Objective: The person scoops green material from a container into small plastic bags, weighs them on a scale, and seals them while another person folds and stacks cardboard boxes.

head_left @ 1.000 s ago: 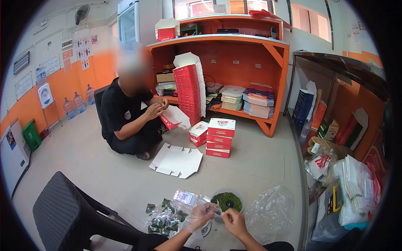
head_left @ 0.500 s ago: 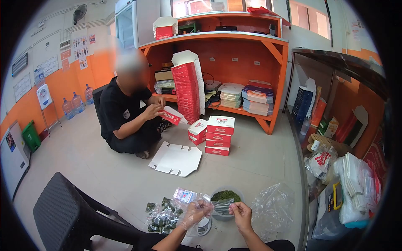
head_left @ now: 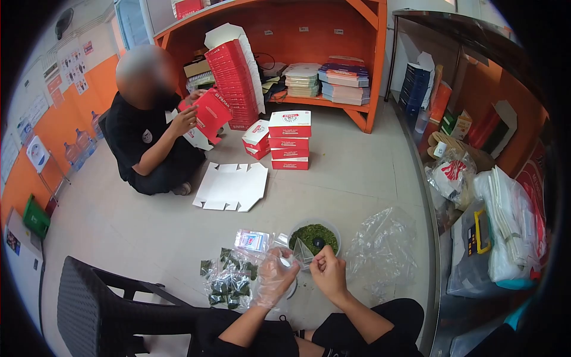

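Pale tile floor (head_left: 357, 184) is running through the room, with white-over-orange walls (head_left: 98, 83) rising at left. A big orange shelf unit (head_left: 373, 65) is standing at the back, a dark-topped metal table (head_left: 464, 30) is lining the right, and a black chair (head_left: 89, 297) is sitting lower left.

**Lettering log: PAMAN on red card**

Clearest word: "PAMAN", white capitals along the upper edge of the red carton (head_left: 213, 116) in the seated person's hands. A short word ahead of it, probably "EL". Same "PAMAN" on the red box (head_left: 188, 8) at the top of the view, partly cut off.

Top box of the stack (head_left: 289, 124): red logo lettering on white lid, small white print on red side; neither legible. Printed packet (head_left: 252, 241), 3 shelf tags (head_left: 304, 29), wall posters (head_left: 74, 70): marks too small. Plastic bag (head_left: 453, 172): red print, crumpled, unreadable.
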Available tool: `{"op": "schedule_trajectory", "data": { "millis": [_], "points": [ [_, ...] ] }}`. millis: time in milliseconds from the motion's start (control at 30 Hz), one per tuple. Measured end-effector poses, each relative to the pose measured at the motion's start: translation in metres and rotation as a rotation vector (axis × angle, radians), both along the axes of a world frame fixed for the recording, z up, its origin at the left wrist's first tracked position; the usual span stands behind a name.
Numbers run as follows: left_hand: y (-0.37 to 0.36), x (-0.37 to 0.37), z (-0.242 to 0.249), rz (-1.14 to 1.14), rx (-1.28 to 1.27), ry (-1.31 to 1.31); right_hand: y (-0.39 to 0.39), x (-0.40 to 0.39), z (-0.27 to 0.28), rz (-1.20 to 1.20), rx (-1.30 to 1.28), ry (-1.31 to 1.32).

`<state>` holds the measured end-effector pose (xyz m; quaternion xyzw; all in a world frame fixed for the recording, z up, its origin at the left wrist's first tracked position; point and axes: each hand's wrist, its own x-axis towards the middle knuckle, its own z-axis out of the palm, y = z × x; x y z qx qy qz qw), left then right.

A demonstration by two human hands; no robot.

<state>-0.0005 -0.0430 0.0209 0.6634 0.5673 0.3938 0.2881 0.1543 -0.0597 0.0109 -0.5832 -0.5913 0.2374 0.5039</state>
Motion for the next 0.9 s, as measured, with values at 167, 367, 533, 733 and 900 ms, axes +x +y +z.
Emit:
{"op": "schedule_trajectory", "data": {
  "millis": [167,367,533,733,900],
  "points": [
    [0.013,-0.014,0.021,-0.392,0.246,0.257,0.004,0.015,-0.019,0.081,-0.127,0.147],
    [0.013,-0.006,0.0,-0.593,0.289,0.129,0.0,0.022,-0.008,0.179,-0.354,0.371],
    [0.019,-0.017,-0.002,-0.521,0.28,0.166,0.009,0.059,0.013,0.345,-0.481,0.406],
    [0.031,-0.043,0.012,-0.201,0.131,0.206,-0.002,0.117,-0.032,0.049,-0.48,-0.777],
    [0.047,-0.055,-0.028,-0.146,0.192,0.032,0.008,0.067,-0.023,0.43,-0.071,-0.282]
  ]
}}
